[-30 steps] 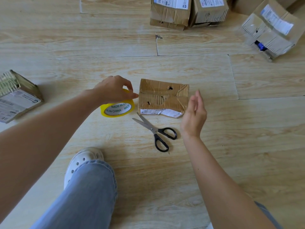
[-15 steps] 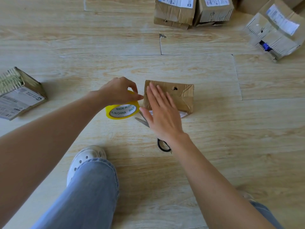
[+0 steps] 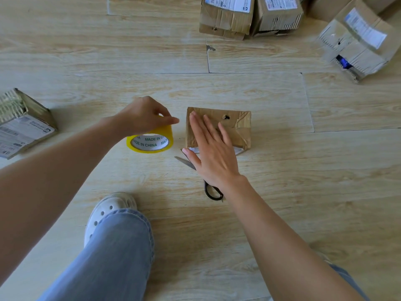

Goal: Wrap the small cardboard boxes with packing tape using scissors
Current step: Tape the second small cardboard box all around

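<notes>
Head view, creased brown box (image 3: 238,127), one hole

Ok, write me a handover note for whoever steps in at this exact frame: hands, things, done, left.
Left hand: grips the yellow packing-tape roll, just left of the box.
Right hand: open, flat on the small brown cardboard box.
Black-handled scissors: on the wooden floor under the right wrist, not held.
Done: the box already carries creased tape; no fresh strip can be made out.
Left: pull tape across, cut it, press it down.
</notes>
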Demonstrator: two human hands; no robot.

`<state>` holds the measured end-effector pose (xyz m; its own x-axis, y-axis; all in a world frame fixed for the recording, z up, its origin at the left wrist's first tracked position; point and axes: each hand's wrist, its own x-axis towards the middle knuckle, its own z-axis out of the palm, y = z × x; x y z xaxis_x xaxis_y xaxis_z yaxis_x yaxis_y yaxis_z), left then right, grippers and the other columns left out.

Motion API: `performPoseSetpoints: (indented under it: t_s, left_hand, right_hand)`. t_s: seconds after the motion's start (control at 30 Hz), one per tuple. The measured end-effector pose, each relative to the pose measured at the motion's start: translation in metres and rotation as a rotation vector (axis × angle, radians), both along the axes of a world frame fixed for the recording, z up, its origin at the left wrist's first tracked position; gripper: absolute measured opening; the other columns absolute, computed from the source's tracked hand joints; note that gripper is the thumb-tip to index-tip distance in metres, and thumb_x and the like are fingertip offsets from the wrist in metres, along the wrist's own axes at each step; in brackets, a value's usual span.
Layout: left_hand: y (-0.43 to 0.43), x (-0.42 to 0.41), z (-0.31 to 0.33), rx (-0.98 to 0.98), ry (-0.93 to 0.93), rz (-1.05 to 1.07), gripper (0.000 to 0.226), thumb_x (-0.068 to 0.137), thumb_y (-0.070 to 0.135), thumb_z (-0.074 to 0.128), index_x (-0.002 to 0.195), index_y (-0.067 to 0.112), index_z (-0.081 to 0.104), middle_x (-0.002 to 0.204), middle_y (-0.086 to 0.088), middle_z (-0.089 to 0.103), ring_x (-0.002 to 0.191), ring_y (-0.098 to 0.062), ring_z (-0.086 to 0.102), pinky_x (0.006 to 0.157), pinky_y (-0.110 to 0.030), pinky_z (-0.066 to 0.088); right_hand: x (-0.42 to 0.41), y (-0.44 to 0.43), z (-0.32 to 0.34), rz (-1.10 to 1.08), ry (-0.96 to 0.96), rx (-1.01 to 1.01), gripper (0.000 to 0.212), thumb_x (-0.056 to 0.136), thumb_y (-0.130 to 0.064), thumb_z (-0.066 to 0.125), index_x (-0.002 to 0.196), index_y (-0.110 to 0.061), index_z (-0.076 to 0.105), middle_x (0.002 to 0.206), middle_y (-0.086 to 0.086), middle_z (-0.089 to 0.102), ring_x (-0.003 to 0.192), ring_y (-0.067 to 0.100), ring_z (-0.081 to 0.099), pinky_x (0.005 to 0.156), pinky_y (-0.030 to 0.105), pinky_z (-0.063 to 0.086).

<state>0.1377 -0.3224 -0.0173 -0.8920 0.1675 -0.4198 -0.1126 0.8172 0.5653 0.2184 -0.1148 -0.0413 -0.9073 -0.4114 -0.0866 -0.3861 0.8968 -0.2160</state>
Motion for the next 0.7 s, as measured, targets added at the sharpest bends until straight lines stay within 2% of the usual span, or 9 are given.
performPoseSetpoints:
  t_s: [0.13,0.27,0.33,0.47,0.57,0.7]
  left_hand:
    - [-0.005,-0.002,0.007,0.056,-0.015,0.029,0.020,0.068,0.058,0.073,0.077,0.041,0.073,0.071,0.020,0.065,0.068,0.000,0.059,0.055,-0.020,0.043]
    - [-0.004,-0.001,0.009,0.055,0.050,0.046,0.019,0.079,0.044,0.073,0.089,0.028,0.078,0.074,0.013,0.067,0.069,-0.001,0.060,0.067,-0.028,0.053]
    - [-0.003,-0.001,0.010,0.036,0.068,0.057,0.019,0.081,0.042,0.071,0.092,0.028,0.078,0.075,0.010,0.066,0.069,-0.003,0.059,0.069,-0.030,0.053]
    - [-0.003,-0.002,0.008,0.006,0.093,0.061,0.021,0.082,0.044,0.069,0.093,0.028,0.077,0.083,0.005,0.071,0.067,-0.003,0.056,0.066,-0.028,0.051]
    - [-0.002,-0.002,0.003,-0.043,0.097,0.039,0.023,0.084,0.045,0.068,0.094,0.027,0.077,0.086,0.003,0.073,0.064,0.003,0.051,0.057,-0.021,0.042]
    - [0.000,-0.002,-0.002,-0.066,0.078,0.033,0.026,0.084,0.046,0.067,0.094,0.025,0.078,0.069,0.014,0.063,0.061,0.006,0.048,0.050,-0.018,0.034]
  right_hand:
    - [-0.001,0.005,0.002,0.002,-0.005,-0.118,0.076,0.100,-0.038,0.048,0.155,-0.009,0.005,0.163,0.005,0.003,0.150,0.019,0.006,0.123,0.037,0.005]
    - [-0.001,0.007,0.002,0.036,0.017,-0.086,0.070,0.099,-0.038,0.049,0.154,-0.010,0.017,0.163,0.007,0.009,0.150,0.024,0.008,0.122,0.040,0.010]
    - [-0.001,0.006,0.001,0.040,0.012,-0.057,0.067,0.099,-0.041,0.047,0.154,-0.012,0.021,0.163,0.007,0.009,0.150,0.026,0.007,0.122,0.041,0.010]
    - [-0.002,0.002,-0.001,-0.003,-0.008,-0.026,0.067,0.099,-0.048,0.041,0.154,-0.015,0.020,0.163,0.002,0.011,0.150,0.025,0.004,0.122,0.039,0.006]
    - [-0.003,0.000,-0.001,-0.018,-0.018,-0.007,0.068,0.100,-0.050,0.039,0.155,-0.018,0.015,0.163,-0.001,0.008,0.151,0.023,0.000,0.122,0.036,0.001]
    - [-0.002,0.003,0.000,-0.008,-0.002,0.028,0.068,0.100,-0.049,0.039,0.155,-0.020,0.013,0.163,-0.002,0.008,0.151,0.020,0.002,0.122,0.037,0.004]
